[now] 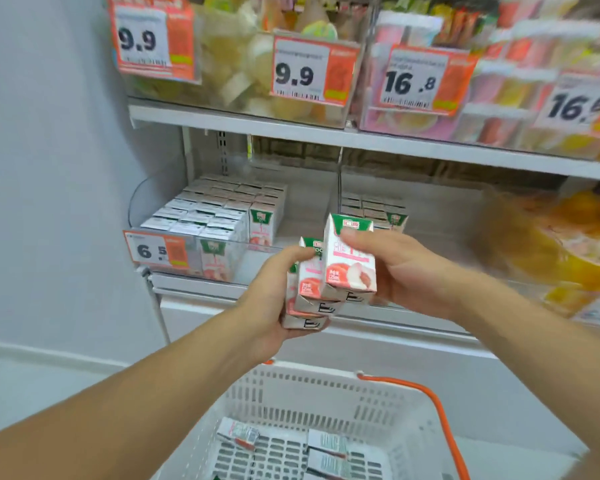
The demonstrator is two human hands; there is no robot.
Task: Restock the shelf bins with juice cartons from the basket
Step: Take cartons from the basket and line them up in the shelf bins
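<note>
My left hand (271, 306) grips a small stack of pink-and-white juice cartons (309, 289) in front of the shelf. My right hand (406, 275) holds a single upright carton (350, 261) at the front of that stack, thumb across its top. Behind them, the left clear shelf bin (257, 252) is packed with rows of the same cartons (215, 216) on its left side. The right bin (340, 188) holds a few cartons (374, 209) at the back. Below, the white plastic basket (312, 393) with an orange handle (437, 414) contains a few loose cartons (238, 433) lying flat.
A price tag reading 6.5 (160, 251) hangs on the left bin's front. The shelf above (326, 133) carries clear bins of fruit cups with 9.9 and 16.8 tags. A bin of yellow fruit cups (568, 244) sits at the right. A white wall (49, 168) is at the left.
</note>
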